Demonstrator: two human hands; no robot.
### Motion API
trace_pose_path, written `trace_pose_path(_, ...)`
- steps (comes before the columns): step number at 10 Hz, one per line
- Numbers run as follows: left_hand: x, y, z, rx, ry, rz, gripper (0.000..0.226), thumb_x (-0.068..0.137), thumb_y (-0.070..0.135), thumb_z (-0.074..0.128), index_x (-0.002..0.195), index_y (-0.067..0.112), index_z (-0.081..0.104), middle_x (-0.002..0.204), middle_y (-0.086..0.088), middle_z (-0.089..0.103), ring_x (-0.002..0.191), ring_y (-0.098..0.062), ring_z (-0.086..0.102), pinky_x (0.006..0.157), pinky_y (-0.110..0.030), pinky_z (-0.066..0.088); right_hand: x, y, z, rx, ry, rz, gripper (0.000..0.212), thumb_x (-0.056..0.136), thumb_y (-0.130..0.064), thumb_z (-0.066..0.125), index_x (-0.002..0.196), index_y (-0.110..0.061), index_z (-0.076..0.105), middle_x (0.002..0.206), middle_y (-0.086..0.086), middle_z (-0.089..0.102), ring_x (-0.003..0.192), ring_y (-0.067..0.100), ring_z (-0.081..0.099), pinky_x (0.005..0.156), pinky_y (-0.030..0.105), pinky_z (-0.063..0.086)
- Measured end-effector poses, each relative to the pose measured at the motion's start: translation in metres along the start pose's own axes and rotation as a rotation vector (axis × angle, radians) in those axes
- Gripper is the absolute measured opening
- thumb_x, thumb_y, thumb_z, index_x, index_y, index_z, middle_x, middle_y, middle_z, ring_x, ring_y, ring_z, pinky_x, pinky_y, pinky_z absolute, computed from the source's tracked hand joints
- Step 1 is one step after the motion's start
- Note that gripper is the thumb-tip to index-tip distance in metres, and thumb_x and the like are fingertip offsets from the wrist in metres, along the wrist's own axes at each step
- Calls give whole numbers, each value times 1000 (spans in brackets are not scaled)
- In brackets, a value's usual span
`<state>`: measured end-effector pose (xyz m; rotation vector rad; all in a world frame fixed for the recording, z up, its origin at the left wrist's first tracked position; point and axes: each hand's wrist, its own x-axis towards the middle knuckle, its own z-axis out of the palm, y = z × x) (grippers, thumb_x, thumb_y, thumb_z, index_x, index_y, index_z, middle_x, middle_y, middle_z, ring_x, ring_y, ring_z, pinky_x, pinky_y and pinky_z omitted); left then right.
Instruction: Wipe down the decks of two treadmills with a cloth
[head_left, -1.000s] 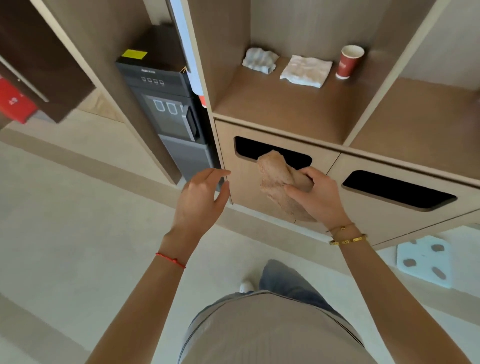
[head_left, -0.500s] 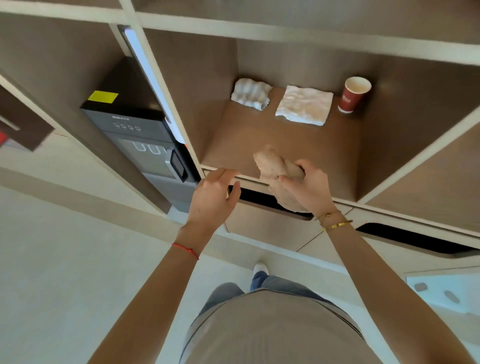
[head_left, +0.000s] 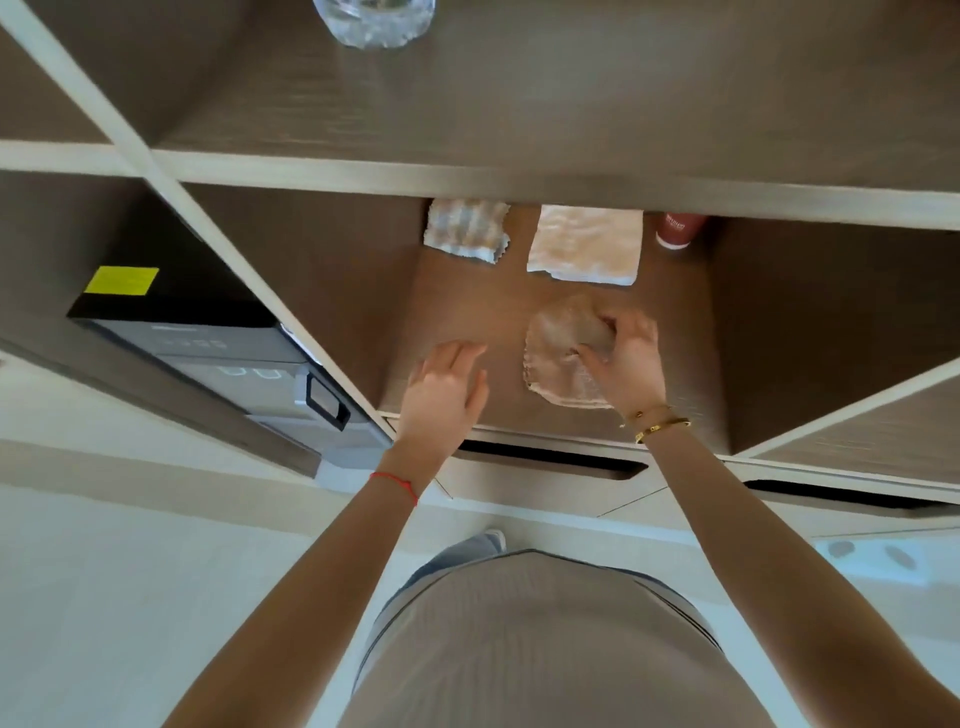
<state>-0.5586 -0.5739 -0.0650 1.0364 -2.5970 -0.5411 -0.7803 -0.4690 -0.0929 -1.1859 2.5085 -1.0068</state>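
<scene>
Beige cloth (head_left: 563, 358) lay on the brown shelf (head_left: 467, 317), and the right hand (head_left: 626, 358) was on it, fingers curled into the bunched fabric. Left hand (head_left: 441, 395) hovered beside it, fingers spread, holding nothing. Behind sat two folded white cloths (head_left: 584, 244) and a red paper cup (head_left: 678, 231).

We are looking at a brown wooden shelf (head_left: 467, 312) carrying a tan cloth (head_left: 558, 358) near its front at five o'clock, a ribbed white rag (head_left: 466, 232) at eleven, a folded white towel (head_left: 584, 244) at twelve, and a red paper cup (head_left: 678, 231) at one.
</scene>
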Motion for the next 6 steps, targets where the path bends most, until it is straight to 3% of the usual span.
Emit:
trace_pose_path(2, 20, -11, 14, 47, -71, 67, 36, 97, 20, 52, 132, 14, 59, 130, -5, 59, 119, -24, 55, 102, -42, 43, -6, 15, 8, -152, 30, 82, 50, 85, -20, 74, 126, -1, 54, 123, 19, 52, 111, 37, 44, 94, 38, 39)
trace_pose_path(4, 22, -21, 34, 65, -170, 48, 35, 97, 20, 51, 131, 14, 59, 132, -5, 57, 124, -25, 51, 106, -47, 41, -11, 17, 11, -234, 48, 109, 54, 89, -30, 70, 134, -8, 53, 124, 17, 54, 110, 36, 47, 92, 46, 43)
trace_pose_path(6, 24, -21, 32, 35, -130, 55, 34, 97, 20, 51, 129, 14, 61, 129, -5, 59, 121, -24, 52, 103, -44, 45, -19, 13, 5, -168, 109, 76, 54, 90, -35, 70, 135, -9, 54, 129, 13, 55, 112, 32, 48, 95, 45, 44)
